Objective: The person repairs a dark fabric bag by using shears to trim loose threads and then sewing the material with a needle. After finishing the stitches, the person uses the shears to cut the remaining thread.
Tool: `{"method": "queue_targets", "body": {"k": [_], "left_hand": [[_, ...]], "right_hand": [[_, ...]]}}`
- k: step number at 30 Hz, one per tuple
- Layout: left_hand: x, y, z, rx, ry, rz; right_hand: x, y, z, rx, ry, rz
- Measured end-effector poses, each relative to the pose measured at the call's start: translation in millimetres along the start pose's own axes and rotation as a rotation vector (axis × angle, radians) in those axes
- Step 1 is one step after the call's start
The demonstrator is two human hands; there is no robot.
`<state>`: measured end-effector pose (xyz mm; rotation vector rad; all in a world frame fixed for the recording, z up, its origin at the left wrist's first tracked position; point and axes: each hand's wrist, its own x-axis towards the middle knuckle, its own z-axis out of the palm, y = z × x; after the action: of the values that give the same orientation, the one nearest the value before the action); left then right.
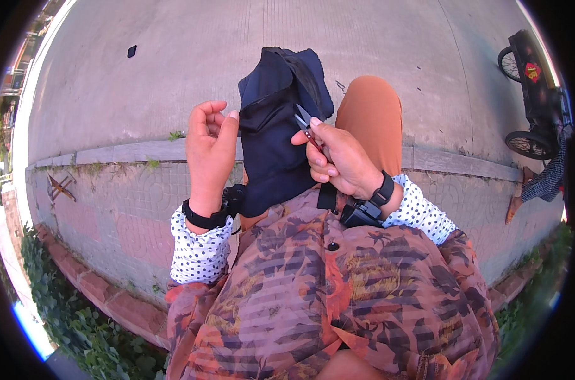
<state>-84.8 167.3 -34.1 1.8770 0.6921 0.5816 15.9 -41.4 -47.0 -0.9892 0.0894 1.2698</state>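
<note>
Dark navy cloth (271, 152), with a shinier black layer folded over it, drapes across my lap and over one knee. My right hand (341, 155) grips small thread snips (307, 128) with dark red handles. Their pointed blades are parted and lie just over the cloth's right side. To the left of the cloth, my left hand (212, 149) is raised with its fingers loosely bent. Its thumb tip comes close to the cloth edge, and I see nothing between thumb and fingers. Whether the thumb touches the cloth I cannot tell.
A stone curb (135, 152) crosses beneath my knees. A small wooden stool (61, 189) stands at left, and a small black object (131, 51) lies on the pavement. At right are a black cart (531, 82) with spoked wheels and another person's leg (518, 193). A hedge (91, 323) grows behind me.
</note>
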Motion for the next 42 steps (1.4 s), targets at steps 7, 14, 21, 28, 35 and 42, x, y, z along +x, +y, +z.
{"method": "queue_targets", "body": {"k": [7,14,21,28,35,42], "left_hand": [[13,32,26,0.465,-0.168,0.587],[36,-3,31,0.437,-0.203,0.530],[36,22,33,-0.127,-0.091,-0.214],[17,-29,21,0.286,-0.029,0.158],[19,10,15,0.510,0.030,0.530],[40,27,3,0.804,-0.404,1.070]], "right_hand": [[-4,0,4,-0.011,0.017,-0.001],[2,-6,-1,-0.013,0.023,-0.017],[-6,-17,-7,-0.016,-0.006,-0.066],[-6,4,-8,0.013,-0.074,0.025],[-9,4,-8,0.019,-0.080,0.000],[-7,-4,-5,-0.014,-0.090,-0.001]]}}
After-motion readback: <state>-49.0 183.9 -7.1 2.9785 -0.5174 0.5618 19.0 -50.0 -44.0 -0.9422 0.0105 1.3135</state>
